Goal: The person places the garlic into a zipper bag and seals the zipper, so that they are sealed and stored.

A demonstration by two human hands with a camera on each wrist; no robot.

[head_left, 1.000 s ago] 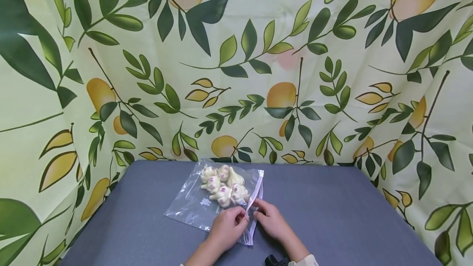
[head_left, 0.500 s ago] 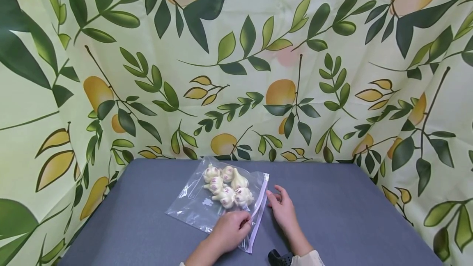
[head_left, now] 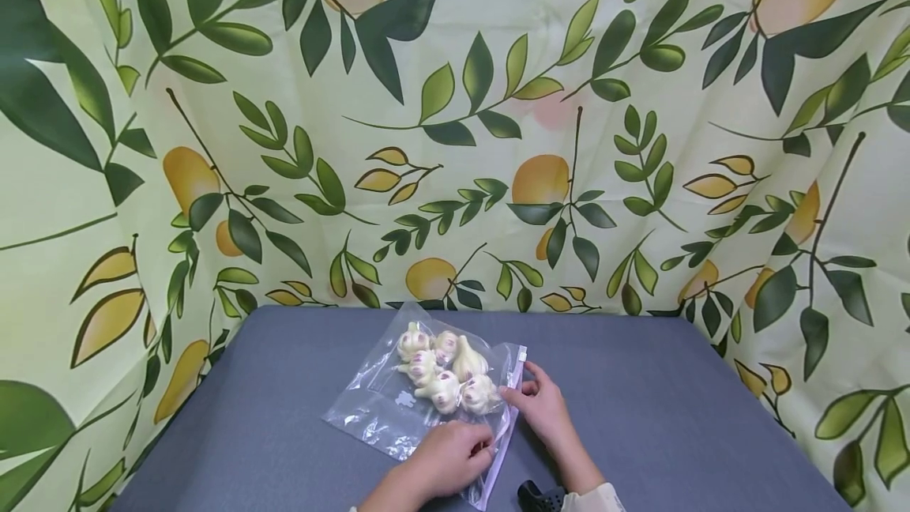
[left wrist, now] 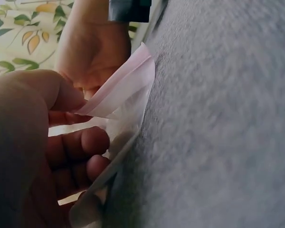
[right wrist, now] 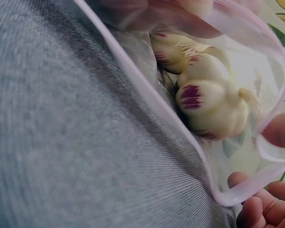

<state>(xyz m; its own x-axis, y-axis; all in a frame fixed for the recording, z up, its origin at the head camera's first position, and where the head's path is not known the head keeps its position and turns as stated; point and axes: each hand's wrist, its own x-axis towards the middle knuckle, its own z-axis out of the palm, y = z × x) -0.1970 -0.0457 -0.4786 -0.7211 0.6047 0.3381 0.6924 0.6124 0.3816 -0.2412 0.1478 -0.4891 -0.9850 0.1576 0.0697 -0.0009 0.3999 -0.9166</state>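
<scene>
A clear zip bag (head_left: 377,405) with a pale pink closure strip (right wrist: 147,92) lies on the table, holding several garlic bulbs (head_left: 441,389) with purple marks. My left hand (head_left: 451,457) pinches one side of the strip between thumb and index finger, as the left wrist view shows; its other fingers curl beside the plastic. Near the strip's far end, my right hand (head_left: 543,409) holds the edge between thumb and fingers. The right wrist view shows the two strip sides apart, the bag mouth gaping, with a garlic bulb (right wrist: 211,102) just inside.
The grey-blue table (head_left: 675,417) extends on both sides of the bag. A patterned cloth (head_left: 455,141) with leaves and fruit hangs behind and at the sides. A black device (head_left: 540,496) sits at the right wrist.
My right hand came away from the strip to the right, then took hold of it again nearer its far end. The bag has shifted slightly right and toward me, my left hand still pinching it.
</scene>
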